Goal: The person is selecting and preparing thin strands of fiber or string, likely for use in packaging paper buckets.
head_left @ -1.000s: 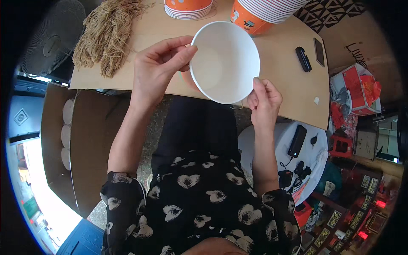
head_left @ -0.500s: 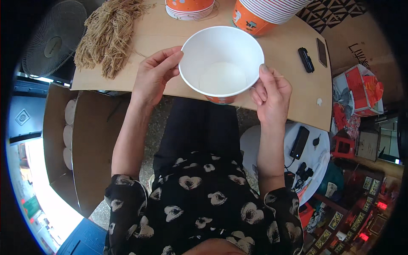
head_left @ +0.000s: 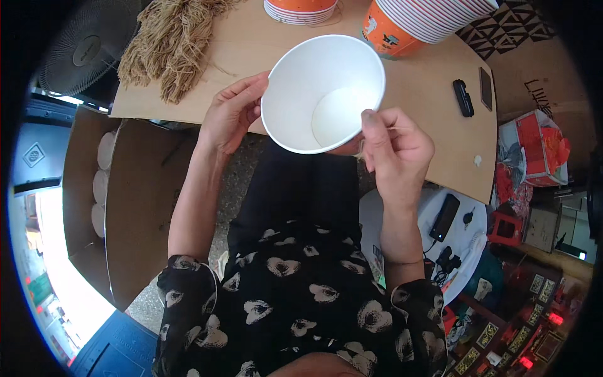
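A white-lined paper bucket [head_left: 295, 94] is tilted over the table's near edge, its mouth facing me. Only a sliver of its orange outside shows beneath. My left hand [head_left: 235, 113] is closed in a pinch on the rim at the left. At the lower right of the rim, my right hand [head_left: 399, 147] is closed, thumb tip against the edge and fingers curled. A thin tan strand [head_left: 402, 129] runs through those fingers, and a few ends poke out beside the bucket. The bucket hides part of the right fingertips.
On the table [head_left: 452, 144] lie a bundle of tan strands [head_left: 169, 50], stacked orange buckets [head_left: 392, 38], a black case [head_left: 463, 98] and a phone [head_left: 485, 88]. A cardboard box [head_left: 141, 201] stands at the left; a white stool [head_left: 465, 213] bears a black device [head_left: 445, 217].
The bucket has turned and tipped, so its base now shows toward the right. My right hand has moved slightly lower around the rim. The left keeps its pinch. The view has shifted a little.
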Demonstrator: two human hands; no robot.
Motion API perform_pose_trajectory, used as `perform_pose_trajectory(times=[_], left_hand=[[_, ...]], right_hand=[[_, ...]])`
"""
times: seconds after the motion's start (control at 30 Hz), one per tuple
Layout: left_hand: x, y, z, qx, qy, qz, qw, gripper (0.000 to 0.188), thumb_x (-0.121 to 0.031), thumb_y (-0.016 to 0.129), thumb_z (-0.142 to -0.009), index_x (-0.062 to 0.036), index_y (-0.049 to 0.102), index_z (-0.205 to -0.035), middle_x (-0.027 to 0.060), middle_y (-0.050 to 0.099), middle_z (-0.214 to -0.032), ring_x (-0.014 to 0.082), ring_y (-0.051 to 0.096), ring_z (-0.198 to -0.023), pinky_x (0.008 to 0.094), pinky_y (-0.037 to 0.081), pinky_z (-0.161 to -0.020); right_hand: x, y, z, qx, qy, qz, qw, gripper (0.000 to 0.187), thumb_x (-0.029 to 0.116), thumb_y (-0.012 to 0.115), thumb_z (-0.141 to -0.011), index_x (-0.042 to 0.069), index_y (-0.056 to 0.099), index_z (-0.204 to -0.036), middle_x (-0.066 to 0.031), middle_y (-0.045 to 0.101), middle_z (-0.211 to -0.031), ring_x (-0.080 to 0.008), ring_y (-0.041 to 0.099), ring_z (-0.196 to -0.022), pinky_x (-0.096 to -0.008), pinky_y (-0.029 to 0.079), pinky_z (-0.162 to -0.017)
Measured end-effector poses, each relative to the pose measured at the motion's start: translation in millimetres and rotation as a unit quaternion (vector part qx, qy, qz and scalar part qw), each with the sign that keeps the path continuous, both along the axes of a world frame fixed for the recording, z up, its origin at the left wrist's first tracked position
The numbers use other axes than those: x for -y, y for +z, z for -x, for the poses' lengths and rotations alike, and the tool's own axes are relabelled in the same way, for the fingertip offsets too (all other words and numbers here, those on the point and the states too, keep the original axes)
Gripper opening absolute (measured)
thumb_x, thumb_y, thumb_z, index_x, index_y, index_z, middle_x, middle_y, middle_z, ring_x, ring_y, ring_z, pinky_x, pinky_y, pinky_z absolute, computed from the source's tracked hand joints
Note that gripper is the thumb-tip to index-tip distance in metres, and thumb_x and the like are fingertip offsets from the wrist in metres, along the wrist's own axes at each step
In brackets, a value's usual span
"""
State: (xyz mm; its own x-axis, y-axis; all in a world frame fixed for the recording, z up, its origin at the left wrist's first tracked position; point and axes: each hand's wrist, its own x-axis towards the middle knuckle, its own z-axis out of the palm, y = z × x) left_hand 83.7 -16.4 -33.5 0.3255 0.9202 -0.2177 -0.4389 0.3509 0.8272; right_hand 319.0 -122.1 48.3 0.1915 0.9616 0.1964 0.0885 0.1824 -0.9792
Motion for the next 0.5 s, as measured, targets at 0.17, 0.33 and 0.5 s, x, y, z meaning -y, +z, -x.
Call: perform_pose_trajectory(times=[0.17,0.33,0.5], left_hand=[[-5,-1,3,-0.028,-0.019,-0.020,0.999,0.032,-0.017,0.067,-0.094,-0.0029,0.066,-0.123,0.0015,0.071,-0.101,0.0069,0.063,-0.083,0.0222,0.052,-0.078],[-21,15,-23,-0.088,0.021,-0.150,0.985,0.037,-0.014,0.066,-0.094,-0.0020,0.064,-0.128,0.0054,0.071,-0.108,0.0116,0.066,-0.095,0.0261,0.053,-0.086],[-32,18,-41,-0.119,-0.019,-0.188,0.975,0.035,-0.012,0.064,-0.095,0.0009,0.062,-0.128,0.0062,0.070,-0.107,0.0105,0.066,-0.092,0.0252,0.055,-0.080]], right_hand=[[-3,7,9,0.010,0.017,-0.014,1.000,0.018,0.010,0.068,-0.095,-0.003,0.062,-0.084,0.0032,0.059,-0.068,0.0003,0.048,-0.059,-0.0178,0.036,-0.051],[-6,5,11,0.025,0.033,-0.011,0.999,0.017,0.007,0.066,-0.095,-0.003,0.062,-0.082,0.0036,0.059,-0.068,0.0004,0.048,-0.058,-0.0176,0.036,-0.051],[-1,11,15,0.045,0.037,-0.008,0.998,0.017,0.007,0.066,-0.095,-0.002,0.061,-0.082,0.0044,0.059,-0.067,0.0012,0.048,-0.058,-0.0172,0.036,-0.050]])
